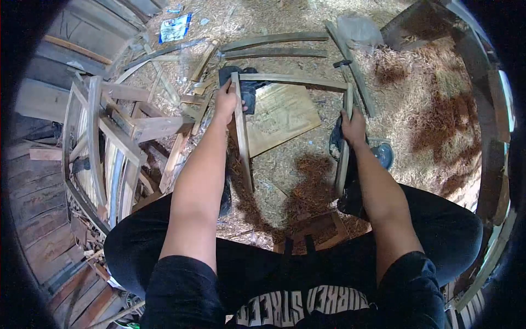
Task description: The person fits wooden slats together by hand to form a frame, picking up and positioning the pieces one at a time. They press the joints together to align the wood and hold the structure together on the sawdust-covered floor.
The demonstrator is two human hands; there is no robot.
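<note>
A three-sided wooden frame (296, 80) is held between my hands, its crosspiece at the far end and two legs running back toward me. My left hand (226, 102) is wrapped round the upper part of the left leg, close to the corner. Lower down on the right leg, my right hand (353, 126) has its fingers closed round the wood. Beneath the frame a pale wooden board (282, 118) lies on the shavings. Dark shoes show beside both legs, partly hidden by the frame and my arms.
Wood shavings cover the ground. Curved wooden strips (274, 39) lie beyond the frame, and a long slat (356, 77) slants at the right. Assembled wooden frames (104, 137) and offcuts pile up at the left. A blue-and-white packet (175, 28) lies at the far left.
</note>
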